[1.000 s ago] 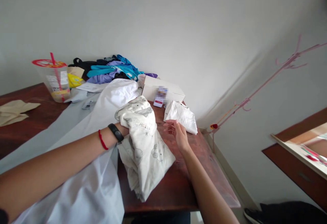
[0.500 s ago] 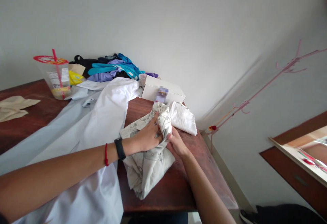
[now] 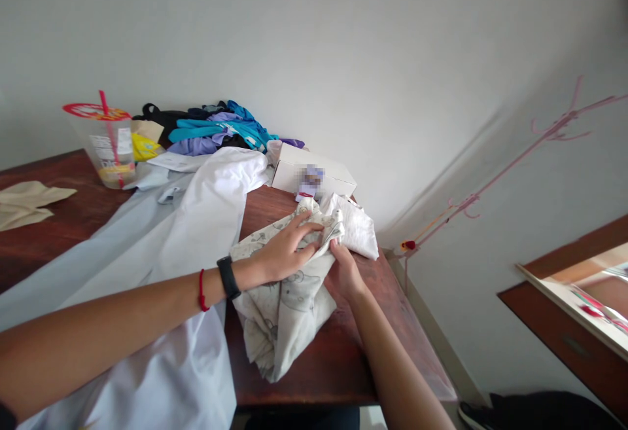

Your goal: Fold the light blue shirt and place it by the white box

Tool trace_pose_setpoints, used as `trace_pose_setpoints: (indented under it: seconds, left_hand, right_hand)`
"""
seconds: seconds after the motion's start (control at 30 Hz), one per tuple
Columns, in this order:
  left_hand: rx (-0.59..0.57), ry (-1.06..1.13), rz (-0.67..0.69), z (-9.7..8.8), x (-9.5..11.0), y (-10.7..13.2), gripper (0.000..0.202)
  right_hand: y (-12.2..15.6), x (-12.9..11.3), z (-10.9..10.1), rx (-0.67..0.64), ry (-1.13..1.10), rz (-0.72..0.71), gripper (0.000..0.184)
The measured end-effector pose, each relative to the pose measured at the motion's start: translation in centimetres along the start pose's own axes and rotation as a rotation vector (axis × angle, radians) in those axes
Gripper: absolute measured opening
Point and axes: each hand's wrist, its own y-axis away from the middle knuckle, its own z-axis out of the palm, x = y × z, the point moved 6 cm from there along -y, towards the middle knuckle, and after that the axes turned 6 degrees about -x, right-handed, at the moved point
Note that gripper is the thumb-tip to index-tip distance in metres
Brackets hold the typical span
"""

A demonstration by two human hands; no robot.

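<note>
A cream garment with a grey bear print (image 3: 289, 305) lies bunched on the dark wooden table (image 3: 338, 364). My left hand (image 3: 287, 250), with a black band and a red string at the wrist, lies on top of it, fingers stretched out and pressing the cloth. My right hand (image 3: 343, 271) grips the garment's right edge, fingers curled into the fabric. A small folded white cloth (image 3: 360, 230) lies just beyond both hands, touching the printed garment.
A large white and pale grey garment (image 3: 161, 253) covers the table's left half. At the back stand a white box (image 3: 311, 171), a heap of blue, purple and black clothes (image 3: 216, 129), and a plastic cup with a red straw (image 3: 108, 148). Beige cloth (image 3: 27, 197) lies far left.
My left hand came out from under the printed garment and now presses flat on top. My right hand closed on the garment's edge. The garment shifted towards the folded white cloth.
</note>
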Motion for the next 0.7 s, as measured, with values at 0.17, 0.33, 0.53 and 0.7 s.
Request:
trace_pose_setpoints:
  seconds: [0.17, 0.33, 0.53, 0.7]
  left_hand:
    - [0.139, 0.085, 0.027, -3.5, 1.0, -1.5, 0.024]
    - [0.245, 0.054, -0.075, -5.5, -1.3, -2.4, 0.033]
    - [-0.386, 0.514, -0.372, -0.9, -4.1, -1.5, 0.054]
    - [-0.523, 0.923, -0.490, 0.1, -2.0, -0.2, 0.056]
  right_hand:
    - [-0.2, -1.6, 0.0, 0.070, -0.192, -0.039, 0.051]
    - [-0.5, -3.2, -1.5, 0.146, -0.260, -0.148, 0.031]
    - [-0.7, -2.9, -2.7, 0.283, -0.295, -0.146, 0.014]
    - [-0.9, -1.9, -3.2, 0.304, -0.249, -0.115, 0.019]
